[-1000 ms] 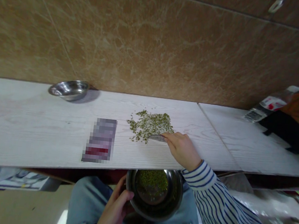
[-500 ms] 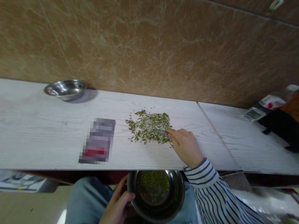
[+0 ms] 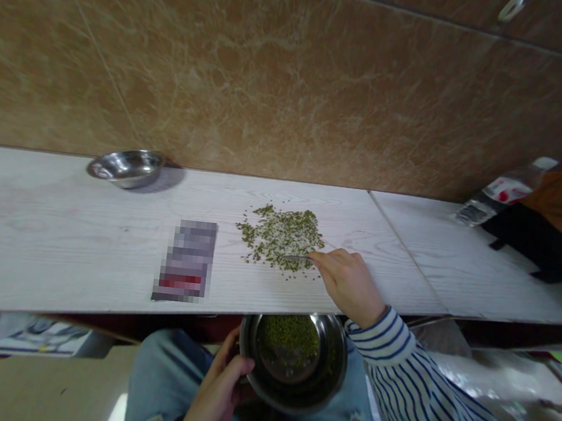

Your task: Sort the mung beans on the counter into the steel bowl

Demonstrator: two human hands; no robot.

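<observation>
Small green beans, possibly mung beans (image 3: 286,231), lie scattered in a thin patch on the white wood-grain counter. My right hand (image 3: 348,281) is closed on the end of a thin metal utensil (image 3: 297,258), which lies low across the near side of the patch; whether it is a spoon or a blade I cannot tell. Below the counter's front edge, my left hand (image 3: 220,385) grips the left rim of a steel bowl (image 3: 291,399), thumb on top. More green beans (image 3: 292,336) cover part of the bowl's bottom.
A small steel bowl (image 3: 127,167) stands by the wall at the back left. A phone-shaped blurred object (image 3: 186,261) lies left of the beans. At the far right are a plastic bottle (image 3: 507,191) and a black and orange bag (image 3: 560,226). The counter (image 3: 80,250) ends just above my lap.
My right hand has drawn the utensil toward the counter's front edge, and some beans moved along with it. My left hand and the bowl stay nearly in place.
</observation>
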